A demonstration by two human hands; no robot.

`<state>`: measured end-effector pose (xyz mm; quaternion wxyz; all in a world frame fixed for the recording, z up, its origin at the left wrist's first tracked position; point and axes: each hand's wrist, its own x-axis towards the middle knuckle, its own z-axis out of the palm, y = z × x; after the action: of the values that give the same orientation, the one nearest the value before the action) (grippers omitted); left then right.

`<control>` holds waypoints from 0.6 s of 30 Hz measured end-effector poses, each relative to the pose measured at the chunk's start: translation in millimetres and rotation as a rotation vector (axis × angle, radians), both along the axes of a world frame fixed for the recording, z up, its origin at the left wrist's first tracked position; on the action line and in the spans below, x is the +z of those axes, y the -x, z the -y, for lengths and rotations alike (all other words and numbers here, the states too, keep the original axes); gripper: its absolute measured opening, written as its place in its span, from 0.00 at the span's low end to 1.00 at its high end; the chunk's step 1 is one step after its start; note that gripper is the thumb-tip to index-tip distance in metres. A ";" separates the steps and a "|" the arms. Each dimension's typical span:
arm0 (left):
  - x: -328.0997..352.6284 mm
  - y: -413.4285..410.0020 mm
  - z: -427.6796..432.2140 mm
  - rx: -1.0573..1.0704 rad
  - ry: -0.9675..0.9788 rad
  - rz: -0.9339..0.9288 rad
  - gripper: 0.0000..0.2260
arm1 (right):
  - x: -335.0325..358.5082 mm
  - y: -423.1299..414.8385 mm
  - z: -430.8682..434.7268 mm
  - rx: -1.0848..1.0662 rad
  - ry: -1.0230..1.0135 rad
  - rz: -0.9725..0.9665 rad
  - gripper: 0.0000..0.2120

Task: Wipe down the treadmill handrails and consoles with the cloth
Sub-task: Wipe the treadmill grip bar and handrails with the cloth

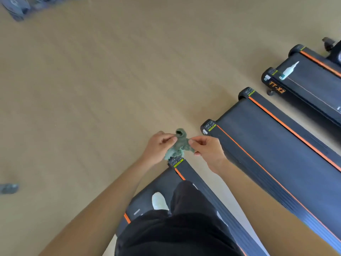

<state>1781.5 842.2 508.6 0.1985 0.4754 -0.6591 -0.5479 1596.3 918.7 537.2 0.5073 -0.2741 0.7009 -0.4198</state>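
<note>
Head view: the green cloth (180,145) hangs bunched at the centre of the frame, above the rear end of the nearest treadmill (192,173). The left hand (158,146) pinches its left side between thumb and curled fingers (170,138). The right hand (207,150) pinches the right side the same way, so the fingers of both hands are clamped on the fabric.

This looks like readying the cloth before wiping. It would go best by drawing the hands apart until the wad opens flat, then folding it into a pad with a clean face outward that can wrap a rail. No handrail or console shows here, only treadmill decks running to the lower right, with a white bottle (288,70) lying on the farthest belt at upper right.

Both bare forearms rise from the bottom edge and converge. The hands sit level, close together, backs turned up toward the camera.
</note>
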 end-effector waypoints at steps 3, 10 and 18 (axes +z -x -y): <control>-3.9 -9.6 53.0 0.065 -0.031 -0.049 0.13 | -10.9 -14.8 55.5 -0.004 0.042 -0.036 0.05; -33.1 -0.2 166.4 -0.078 -0.108 -0.101 0.18 | -62.9 -11.6 180.2 -0.023 0.110 -0.005 0.10; -165.2 83.2 375.1 -0.241 0.066 0.007 0.05 | -209.7 44.0 345.1 -0.142 0.213 -0.002 0.20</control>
<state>1698.3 467.1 343.4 0.1445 0.3881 -0.7298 -0.5440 1552.4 573.5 327.5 0.4435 -0.2766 0.6706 -0.5264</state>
